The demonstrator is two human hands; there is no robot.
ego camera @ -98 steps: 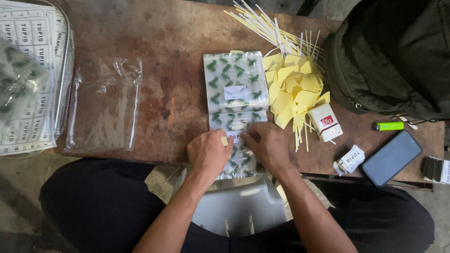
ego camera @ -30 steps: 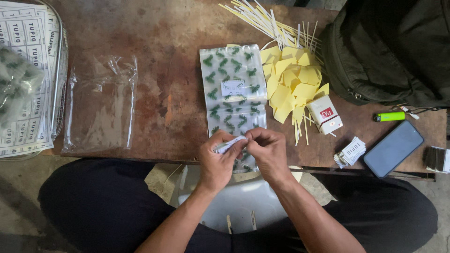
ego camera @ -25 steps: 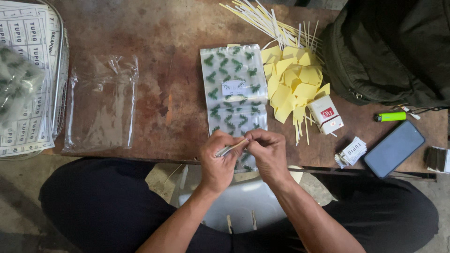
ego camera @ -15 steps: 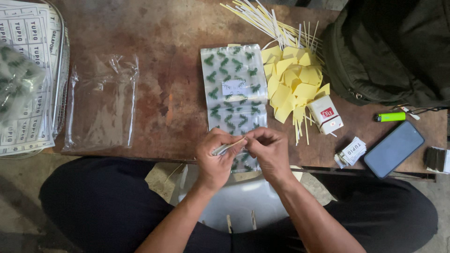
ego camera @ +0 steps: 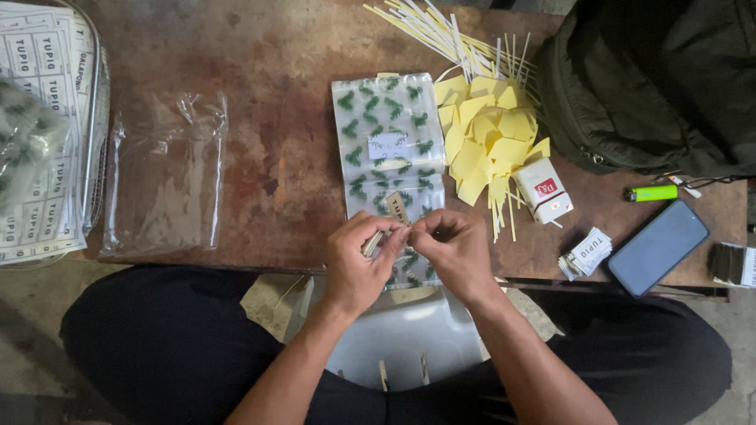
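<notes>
1 head-worn view, straight down and fairly near, over wooden table (ego camera: 260, 142) and lap.

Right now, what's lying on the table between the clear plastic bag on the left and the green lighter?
In the head view: the leaf-printed packet, the yellow paper pieces and a small white-and-red box.

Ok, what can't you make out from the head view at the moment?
- Small strip pinched between left hand and right hand: mostly covered by the fingers, too small to tell what it is.
- Patterned bag: near end hidden under both hands.
- Backpack: cut off by top and right edges.
- Dark item beside phone: cut by right edge.
- Printed sheet: cut by left edge.
</notes>
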